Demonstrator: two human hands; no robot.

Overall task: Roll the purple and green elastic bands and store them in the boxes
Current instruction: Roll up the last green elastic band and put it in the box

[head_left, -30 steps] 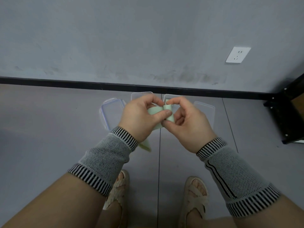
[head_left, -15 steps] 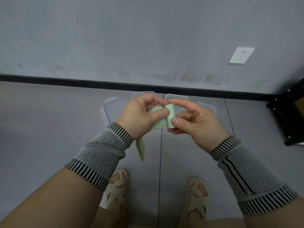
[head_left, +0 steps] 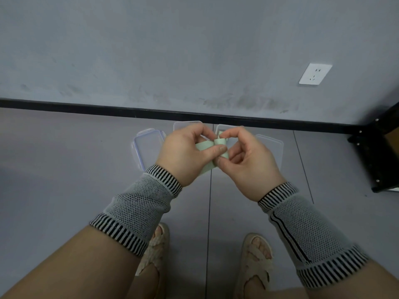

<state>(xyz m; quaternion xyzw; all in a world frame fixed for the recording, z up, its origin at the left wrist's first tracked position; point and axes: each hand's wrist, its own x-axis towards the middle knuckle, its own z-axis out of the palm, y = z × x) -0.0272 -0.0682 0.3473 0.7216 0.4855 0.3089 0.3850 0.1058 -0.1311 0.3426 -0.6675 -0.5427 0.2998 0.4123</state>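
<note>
A grey wall (head_left: 172, 50) fills the far side beyond both hands, with a white socket (head_left: 315, 74) up and to the right of the right hand and a black skirting strip (head_left: 86, 107) along its foot. The grey floor (head_left: 54, 169) lies under the hands. A black frame leg (head_left: 375, 152) stands well to the right of the right hand.

On the floor just beyond and beside the hands lie clear plastic boxes and lids: one with bluish edges (head_left: 146, 147) left of the left hand, one (head_left: 185, 125) beyond the left hand, one (head_left: 222, 128) beyond the right hand, and one (head_left: 269, 147) right of the right hand. Their contents are partly hidden by the hands; what shows looks bare, though I cannot be sure.

The left hand (head_left: 183, 154) curls its fingers and thumb around the flat part of the green elastic band (head_left: 205, 145). The right hand (head_left: 248, 160) pinches the rolled end of that band between thumb and fingertips. The band sits between the two hands, a loose tail hanging below the left thumb.

Two sandalled feet (head_left: 254, 260) show below the wrists.
</note>
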